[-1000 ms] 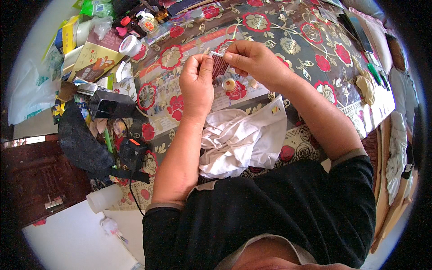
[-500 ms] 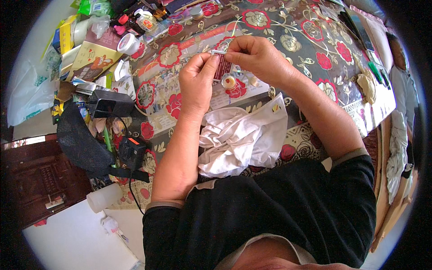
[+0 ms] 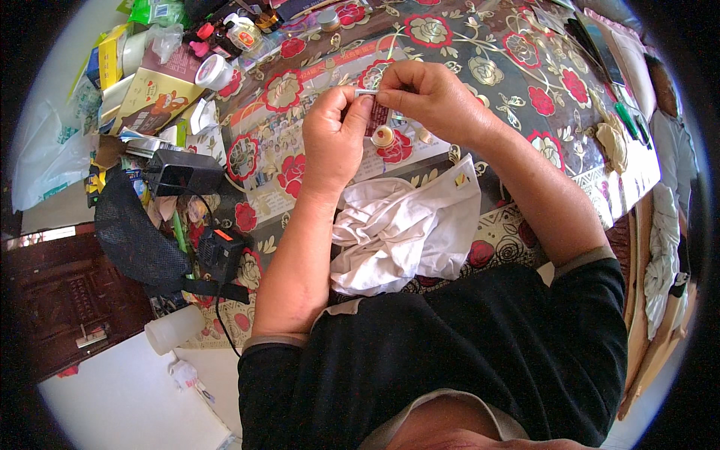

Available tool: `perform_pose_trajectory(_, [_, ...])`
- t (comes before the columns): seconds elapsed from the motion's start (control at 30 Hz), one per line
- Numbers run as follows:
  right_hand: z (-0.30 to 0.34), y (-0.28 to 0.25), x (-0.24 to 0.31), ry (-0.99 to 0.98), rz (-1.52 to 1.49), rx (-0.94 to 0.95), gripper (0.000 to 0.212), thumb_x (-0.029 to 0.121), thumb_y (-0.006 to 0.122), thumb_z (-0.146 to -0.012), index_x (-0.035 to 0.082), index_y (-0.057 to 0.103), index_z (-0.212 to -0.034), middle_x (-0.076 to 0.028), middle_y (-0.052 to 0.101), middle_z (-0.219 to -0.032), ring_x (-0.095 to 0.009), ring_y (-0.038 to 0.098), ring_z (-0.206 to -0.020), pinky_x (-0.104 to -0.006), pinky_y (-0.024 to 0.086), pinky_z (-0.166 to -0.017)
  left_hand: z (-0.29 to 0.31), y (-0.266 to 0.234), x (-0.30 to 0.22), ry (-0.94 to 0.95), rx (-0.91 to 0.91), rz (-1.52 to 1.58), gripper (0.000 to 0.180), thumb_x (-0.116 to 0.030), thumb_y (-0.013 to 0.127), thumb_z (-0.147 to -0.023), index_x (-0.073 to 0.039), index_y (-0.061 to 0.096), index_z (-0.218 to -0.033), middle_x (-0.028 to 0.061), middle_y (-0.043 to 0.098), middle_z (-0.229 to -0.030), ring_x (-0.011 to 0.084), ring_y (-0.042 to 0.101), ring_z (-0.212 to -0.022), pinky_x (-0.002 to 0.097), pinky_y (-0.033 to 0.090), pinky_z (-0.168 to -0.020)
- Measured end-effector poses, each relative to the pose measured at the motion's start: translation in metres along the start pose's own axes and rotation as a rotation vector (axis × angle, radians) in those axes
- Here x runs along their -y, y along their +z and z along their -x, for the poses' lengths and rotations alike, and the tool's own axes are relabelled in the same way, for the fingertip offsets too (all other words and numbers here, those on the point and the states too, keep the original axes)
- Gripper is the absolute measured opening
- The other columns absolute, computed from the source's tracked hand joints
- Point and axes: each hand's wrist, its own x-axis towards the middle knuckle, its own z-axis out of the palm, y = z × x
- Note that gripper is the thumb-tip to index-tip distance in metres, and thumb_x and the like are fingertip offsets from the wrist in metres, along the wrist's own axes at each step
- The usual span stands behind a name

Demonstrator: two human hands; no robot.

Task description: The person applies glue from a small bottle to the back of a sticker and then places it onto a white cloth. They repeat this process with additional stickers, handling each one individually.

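Over the table, my left hand point(image 3: 334, 142) pinches a small flat dark red packet with a pale edge point(image 3: 379, 116) between thumb and fingers. My right hand point(image 3: 431, 97) is closed in a pinch at the packet's upper right corner; its fingertips partly hide that edge. Just below the packet is a small round whitish thing with a yellow-brown centre point(image 3: 383, 136), too small to name. Nearer to me, between my forearms, lies a crumpled white cloth point(image 3: 401, 232).
A flowered tablecloth point(image 3: 487, 71) covers the table, with a printed sheet point(image 3: 262, 184) on it. On the left are a black power adapter point(image 3: 184, 172), a black mesh thing point(image 3: 139, 232), boxes and a white tub point(image 3: 214, 73). Green-handled scissors point(image 3: 625, 120) lie at the far right.
My left hand has shifted slightly right and the packet has tilted, so less of its face shows. My right hand stays at its upper corner.
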Motion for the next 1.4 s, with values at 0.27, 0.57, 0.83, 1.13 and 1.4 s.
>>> perform_pose_trajectory(0.27, [0.0, -0.004, -0.005, -0.034, 0.038, -0.008, 0.014, 0.012, 0.056, -0.086, -0.001, 0.056, -0.084, 0.001, 0.052, -0.074, -0.005, 0.046, -0.07, -0.0219, 0.042, -0.063, 0.001, 0.001, 0.003, -0.033, 0.053, 0.121, 0.009, -0.001, 0.058, -0.08, 0.001, 0.056, -0.088, 0.0042, 0.057, -0.076, 0.0094, 0.053, -0.062, 0.0235, 0.044, -0.058])
perform_pose_trajectory(0.57, [0.0, -0.004, 0.0, 0.119, -0.173, 0.032, 0.016, 0.019, 0.054, -0.088, 0.003, 0.057, -0.086, 0.003, 0.05, -0.069, -0.003, 0.042, -0.062, -0.0192, 0.037, -0.054, 0.003, -0.003, -0.004, -0.129, 0.039, 0.211, 0.005, -0.006, 0.057, -0.083, -0.001, 0.057, -0.084, -0.0006, 0.055, -0.07, 0.0047, 0.049, -0.061, 0.0201, 0.041, -0.055])
perform_pose_trajectory(0.83, [-0.001, 0.0, -0.004, 0.015, -0.129, 0.033, 0.016, 0.017, 0.056, -0.087, 0.001, 0.058, -0.084, 0.002, 0.051, -0.07, -0.004, 0.045, -0.065, -0.0204, 0.039, -0.056, 0.001, 0.0, -0.002, 0.012, 0.011, -0.035, 0.01, -0.007, 0.061, -0.081, 0.001, 0.055, -0.078, 0.0042, 0.056, -0.067, 0.0095, 0.051, -0.058, 0.024, 0.042, -0.053])
perform_pose_trajectory(1.13, [0.0, 0.0, -0.004, -0.043, -0.045, 0.047, 0.012, 0.012, 0.06, -0.083, 0.0, 0.057, -0.083, 0.001, 0.054, -0.072, -0.004, 0.047, -0.066, -0.0211, 0.041, -0.057, 0.001, -0.001, 0.004, 0.114, -0.033, -0.123, 0.009, -0.004, 0.062, -0.077, 0.0, 0.055, -0.077, 0.0084, 0.055, -0.066, 0.0165, 0.052, -0.057, 0.0282, 0.042, -0.053])
perform_pose_trajectory(1.4, [0.0, -0.001, -0.002, -0.016, 0.039, 0.076, 0.013, 0.014, 0.062, -0.081, 0.002, 0.057, -0.084, 0.002, 0.054, -0.066, -0.003, 0.047, -0.057, -0.0206, 0.04, -0.043, 0.002, 0.0, 0.002, 0.131, -0.028, -0.167, 0.01, -0.004, 0.063, -0.076, 0.001, 0.054, -0.077, 0.0084, 0.055, -0.066, 0.0167, 0.052, -0.058, 0.0285, 0.042, -0.054])
